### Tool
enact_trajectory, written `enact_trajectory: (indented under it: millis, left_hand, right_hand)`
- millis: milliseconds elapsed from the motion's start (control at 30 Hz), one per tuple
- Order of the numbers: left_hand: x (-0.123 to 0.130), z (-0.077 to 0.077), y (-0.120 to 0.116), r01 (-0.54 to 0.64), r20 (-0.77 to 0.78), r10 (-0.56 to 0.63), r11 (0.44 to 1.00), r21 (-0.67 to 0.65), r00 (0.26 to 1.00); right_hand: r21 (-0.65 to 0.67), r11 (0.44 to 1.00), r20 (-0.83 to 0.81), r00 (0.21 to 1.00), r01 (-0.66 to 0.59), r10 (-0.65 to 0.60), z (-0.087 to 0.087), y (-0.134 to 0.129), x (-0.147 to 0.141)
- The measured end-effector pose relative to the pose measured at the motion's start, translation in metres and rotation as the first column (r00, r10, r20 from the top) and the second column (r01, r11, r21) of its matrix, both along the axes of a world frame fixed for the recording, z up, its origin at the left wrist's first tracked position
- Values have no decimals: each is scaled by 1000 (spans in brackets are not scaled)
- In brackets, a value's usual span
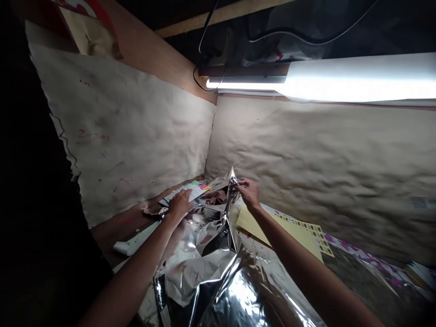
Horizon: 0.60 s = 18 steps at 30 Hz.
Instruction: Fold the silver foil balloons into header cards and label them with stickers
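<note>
A large sheet of shiny silver foil [204, 268] lies crumpled over the work surface and rises to a bunched peak in the middle. My right hand [248, 193] pinches the foil near that peak. On the left, my left hand [180, 204] rests on a white printed paper [196, 191] with coloured corners, its fingers pointing forward and partly spread. The paper lies beside the foil, near the corner of the walls.
Yellow sheets [296, 234] lie under my right forearm, next to a patterned label sheet [323, 240]. A rolled pale paper [131, 245] is at the left. Brown paper covers the walls [323, 159]; a tube light [247, 85] hangs above.
</note>
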<state>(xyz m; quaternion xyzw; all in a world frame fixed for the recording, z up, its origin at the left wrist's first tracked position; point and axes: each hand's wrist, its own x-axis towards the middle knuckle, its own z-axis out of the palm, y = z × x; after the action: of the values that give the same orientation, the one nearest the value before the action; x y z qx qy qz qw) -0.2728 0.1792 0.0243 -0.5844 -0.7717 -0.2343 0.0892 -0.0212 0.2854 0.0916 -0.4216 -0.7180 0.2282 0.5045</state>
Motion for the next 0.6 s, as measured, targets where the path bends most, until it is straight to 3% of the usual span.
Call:
enact_trajectory:
  millis: [133, 233, 333, 400, 467, 500, 567, 600]
  left_hand:
    - [-3, 0, -2, 18, 21, -17, 1000, -18, 1000]
    - [-1, 9, -8, 49, 42, -48, 999, -21, 998]
    - [15, 30, -19, 154, 66, -153, 988, -1, 986]
    - [36, 45, -33, 303, 93, -299, 953, -27, 950]
    - [65, 55, -53, 545, 219, -517, 833, -94, 828]
    - [81, 58, -64, 683, 343, -616, 720, -119, 709]
    - [115, 59, -89, 857, 581, -671, 507, -95, 461]
    - [131, 59, -101, 891, 655, -659, 450, -51, 370]
  right_hand:
    - [53, 991, -233, 964, -120, 130, 40, -39, 71]
    - [62, 963, -399, 878, -262, 264, 56, -84, 134]
    - [-10, 922, -511, 794, -388, 329, 48, -124, 193]
    - [-123, 929, -521, 819, -350, 240, 31, -143, 227]
    - [-254, 918, -523, 842, -306, 136, 9, -154, 258]
    - [-320, 899, -533, 841, -299, 90, -3, -158, 271]
    - [-439, 844, -580, 814, -307, -5, -24, -165, 296]
    - [-493, 816, -603, 795, -303, -69, -32, -168, 307]
